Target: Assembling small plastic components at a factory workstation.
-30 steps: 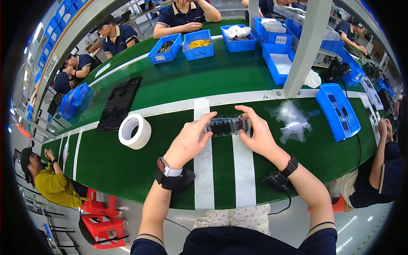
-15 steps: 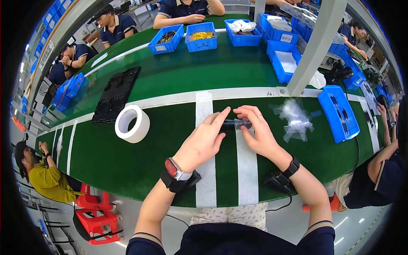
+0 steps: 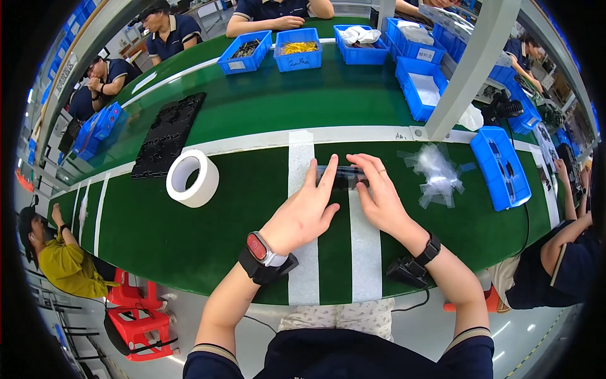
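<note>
Between my hands lies a small dark rectangular piece (image 3: 342,178) with a glossy, see-through surface. It rests on the green bench top across two white strips. My left hand (image 3: 302,213) has its fingers stretched out, the fingertips on the piece's left end. At the right end, my right hand (image 3: 382,201) touches it with spread, slightly bent fingers. Both hands hide the ends of the piece, and I cannot tell its exact kind. A pile of clear film pieces (image 3: 437,177) lies to the right of my right hand.
A white tape roll (image 3: 208,183) lies at left, near a black moulded tray (image 3: 167,136). At right sits a blue bin (image 3: 483,158) with dark parts. Behind it rises a grey post (image 3: 470,69). More blue bins (image 3: 298,60) line the far side; co-workers sit around.
My left fingers have straightened and moved a little apart, so more of the dark piece shows. My right hand stays nearly in place. The whole view has shifted slightly.
</note>
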`<state>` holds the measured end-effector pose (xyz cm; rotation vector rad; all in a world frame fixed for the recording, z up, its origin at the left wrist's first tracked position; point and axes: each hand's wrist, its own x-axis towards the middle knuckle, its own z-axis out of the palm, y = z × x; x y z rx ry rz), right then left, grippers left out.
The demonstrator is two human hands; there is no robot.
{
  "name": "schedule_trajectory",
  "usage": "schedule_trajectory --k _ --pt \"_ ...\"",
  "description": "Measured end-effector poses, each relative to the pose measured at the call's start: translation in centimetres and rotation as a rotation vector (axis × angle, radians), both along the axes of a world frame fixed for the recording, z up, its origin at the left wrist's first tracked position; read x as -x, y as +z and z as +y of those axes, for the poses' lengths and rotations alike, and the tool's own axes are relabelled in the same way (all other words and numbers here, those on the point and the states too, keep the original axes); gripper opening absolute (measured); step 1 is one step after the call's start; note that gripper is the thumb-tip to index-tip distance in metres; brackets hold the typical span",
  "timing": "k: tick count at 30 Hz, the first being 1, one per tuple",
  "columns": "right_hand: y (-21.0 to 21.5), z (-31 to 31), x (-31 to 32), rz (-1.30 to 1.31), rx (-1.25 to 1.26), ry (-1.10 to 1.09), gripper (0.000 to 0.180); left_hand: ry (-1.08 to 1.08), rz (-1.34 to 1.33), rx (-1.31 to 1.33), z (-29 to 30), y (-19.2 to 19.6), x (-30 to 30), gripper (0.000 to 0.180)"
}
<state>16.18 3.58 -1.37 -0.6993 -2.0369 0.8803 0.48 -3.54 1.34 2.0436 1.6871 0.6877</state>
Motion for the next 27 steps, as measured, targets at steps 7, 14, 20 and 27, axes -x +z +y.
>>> schedule_trajectory --k 7,14,20,27 --pt "-0.2 0.5 -0.3 -0.038 -0.050 -0.002 0.038 0.087 -0.068 -0.055 1.4 0.0 0.9 0.044" --pt "0.2 0.3 -0.2 -0.027 -0.003 0.004 0.036 0.121 -0.134 -0.176 1.9 -0.3 1.1 0.029" --pt "0.4 0.3 -0.3 -0.056 0.060 -0.019 0.034 0.175 -0.043 -0.153 1.7 -0.3 1.0 0.016" --pt "-0.4 0.6 -0.1 -0.040 0.038 -0.003 0.034 0.173 -0.067 -0.193 1.7 -1.0 0.8 0.016"
